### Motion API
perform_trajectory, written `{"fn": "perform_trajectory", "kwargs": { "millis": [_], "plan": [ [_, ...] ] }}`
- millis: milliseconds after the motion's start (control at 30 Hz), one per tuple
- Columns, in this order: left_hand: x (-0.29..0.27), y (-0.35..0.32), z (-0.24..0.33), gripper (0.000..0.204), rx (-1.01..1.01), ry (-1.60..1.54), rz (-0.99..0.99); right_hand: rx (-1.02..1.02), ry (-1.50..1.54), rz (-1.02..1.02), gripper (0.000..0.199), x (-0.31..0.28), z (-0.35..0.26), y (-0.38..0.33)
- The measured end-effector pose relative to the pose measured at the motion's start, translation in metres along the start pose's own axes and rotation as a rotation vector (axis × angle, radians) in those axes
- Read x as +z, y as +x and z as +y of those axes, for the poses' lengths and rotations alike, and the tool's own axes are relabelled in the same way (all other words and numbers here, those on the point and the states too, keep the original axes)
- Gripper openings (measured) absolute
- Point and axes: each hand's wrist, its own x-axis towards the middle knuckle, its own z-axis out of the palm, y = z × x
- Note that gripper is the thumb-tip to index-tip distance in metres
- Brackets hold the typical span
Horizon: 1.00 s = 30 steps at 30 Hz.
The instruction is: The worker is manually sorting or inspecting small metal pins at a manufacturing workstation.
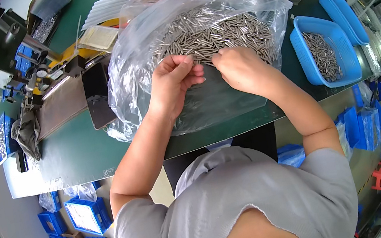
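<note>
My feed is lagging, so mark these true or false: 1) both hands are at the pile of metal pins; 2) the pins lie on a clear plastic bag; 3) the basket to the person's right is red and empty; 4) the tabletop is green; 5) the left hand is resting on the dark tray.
1) True: the left hand and right hand both meet the near edge of the metal pins.
2) True: they lie on a clear plastic bag.
3) False: the basket there is blue and holds pins.
4) True: the tabletop is green.
5) False: the dark tray lies apart, further to the left of that hand.
</note>
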Motion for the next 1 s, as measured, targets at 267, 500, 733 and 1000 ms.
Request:
{"fn": "perform_trajectory", "kwargs": {
  "millis": [267, 500, 733, 1000],
  "plan": [
    [-0.005, 0.001, 0.001, 0.008, 0.019, -0.071, 0.002, -0.076, 0.085, 0.011, 0.009, 0.005, -0.007, 0.016],
    [-0.002, 0.002, 0.001, 0.010, 0.012, -0.077, -0.006, -0.071, 0.370, 0.081, 0.013, 0.009, 0.013, 0.011],
    [-0.006, 0.002, -0.001, 0.010, -0.014, -0.068, -0.035, 0.057, 0.616, -0.034, 0.013, -0.005, 0.018, 0.012],
    [-0.002, -0.001, -0.003, 0.011, -0.085, -0.094, -0.110, 0.244, 1.264, 0.138, 0.007, -0.003, 0.009, 0.013]
  ]
}}
